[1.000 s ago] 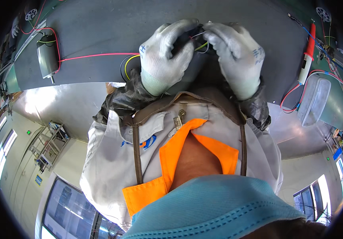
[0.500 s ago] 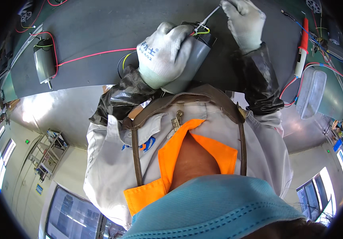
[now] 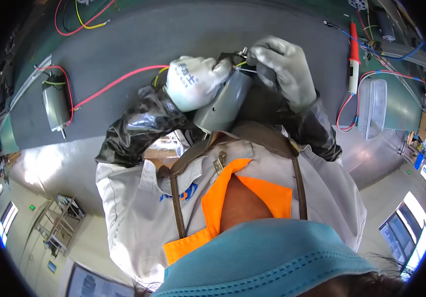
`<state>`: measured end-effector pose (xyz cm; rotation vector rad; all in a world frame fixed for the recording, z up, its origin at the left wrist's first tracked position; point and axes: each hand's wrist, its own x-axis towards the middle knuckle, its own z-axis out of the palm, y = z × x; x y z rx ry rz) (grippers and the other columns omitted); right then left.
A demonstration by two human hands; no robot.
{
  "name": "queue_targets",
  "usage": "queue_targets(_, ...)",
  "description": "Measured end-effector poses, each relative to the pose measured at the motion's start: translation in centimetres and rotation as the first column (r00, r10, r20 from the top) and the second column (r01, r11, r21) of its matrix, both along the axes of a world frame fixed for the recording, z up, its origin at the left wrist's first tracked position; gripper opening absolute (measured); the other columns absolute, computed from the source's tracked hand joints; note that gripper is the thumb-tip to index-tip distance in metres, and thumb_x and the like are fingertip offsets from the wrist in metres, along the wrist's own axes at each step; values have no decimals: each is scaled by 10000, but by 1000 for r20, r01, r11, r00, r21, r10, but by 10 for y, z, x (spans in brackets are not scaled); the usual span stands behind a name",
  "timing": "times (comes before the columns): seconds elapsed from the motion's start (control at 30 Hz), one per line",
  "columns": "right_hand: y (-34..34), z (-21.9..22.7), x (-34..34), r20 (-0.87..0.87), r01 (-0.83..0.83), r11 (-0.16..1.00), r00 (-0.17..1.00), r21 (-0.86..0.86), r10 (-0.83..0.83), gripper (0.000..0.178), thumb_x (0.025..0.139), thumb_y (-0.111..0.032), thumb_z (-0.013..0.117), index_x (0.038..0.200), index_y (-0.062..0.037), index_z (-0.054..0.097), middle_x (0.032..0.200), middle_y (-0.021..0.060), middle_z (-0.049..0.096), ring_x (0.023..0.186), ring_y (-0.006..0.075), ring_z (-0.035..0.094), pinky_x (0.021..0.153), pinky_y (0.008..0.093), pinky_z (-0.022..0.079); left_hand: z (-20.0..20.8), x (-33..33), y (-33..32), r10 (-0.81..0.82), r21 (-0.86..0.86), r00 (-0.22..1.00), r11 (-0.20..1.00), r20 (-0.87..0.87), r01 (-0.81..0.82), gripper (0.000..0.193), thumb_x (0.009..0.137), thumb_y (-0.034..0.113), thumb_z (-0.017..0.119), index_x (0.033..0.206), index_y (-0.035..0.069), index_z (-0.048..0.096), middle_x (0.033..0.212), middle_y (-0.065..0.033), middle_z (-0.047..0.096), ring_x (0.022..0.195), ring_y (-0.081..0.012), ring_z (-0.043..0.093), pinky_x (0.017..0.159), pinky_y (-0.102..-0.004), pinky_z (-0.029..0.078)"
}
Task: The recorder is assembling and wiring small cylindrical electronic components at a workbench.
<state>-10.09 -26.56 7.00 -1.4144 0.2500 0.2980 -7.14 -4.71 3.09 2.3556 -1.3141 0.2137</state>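
A grey cylindrical motor stands tilted on the bench in front of me, its lower end close to my apron. My left hand, in a white glove, is closed at the motor's upper end, its fingertips on the wires there. A red wire runs in under this hand from the left. Around the wires sits a white cable tie, beside a short yellow-green wire. My right hand, also gloved, is closed with bent fingers on the tie's tail. The exact fingertip contact is partly hidden.
A second motor with a red wire lies at the left on the dark bench mat. At the right are a red-and-white soldering-iron-like tool with its cord and a pale oblong box. Loose wires lie at the far left.
My right hand has come down and left, close to the motor's upper end. My left hand's fingers are more curled. The view has shifted, showing more of the bench's far side.
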Motion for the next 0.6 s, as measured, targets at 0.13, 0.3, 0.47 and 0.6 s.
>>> queue_targets(0.13,38,-22,53,410,-43,999,912,14,33,191,965,-169,590,1027,0,653,637,21,570,454,62,466,404,227,330,3,-2,-4,-134,40,991,990,13,134,289,748,174,670,987,26,605,642,-73,591,545,-266,622,486,-390,489)
queue_targets(0.3,61,-35,87,230,62,994,970,90,-81,198,872,-207,673,868,-13,715,700,53,664,509,101,574,443,263,435,-14,-2,6,-75,-137,994,987,74,85,284,846,48,646,1118,-32,630,828,-176,676,643,-343,650,595,-411,523)
queue_targets(0.47,38,-24,17,730,502,699,683,-509,41,365,869,-357,683,1131,-103,669,1058,122,659,984,325,645,805,448,537,9,-9,8,131,174,990,975,47,-137,283,964,115,575,1197,-33,635,1143,-235,648,1052,-384,610,899,-434,499)
queue_targets(0.6,-51,-63,-143,820,462,816,572,-348,25,200,918,-182,651,1076,-68,695,1047,96,680,959,279,647,808,382,543,54,-41,-25,154,-41,948,988,279,-149,300,935,122,604,1203,3,672,1145,-164,662,1037,-314,615,898,-424,505)
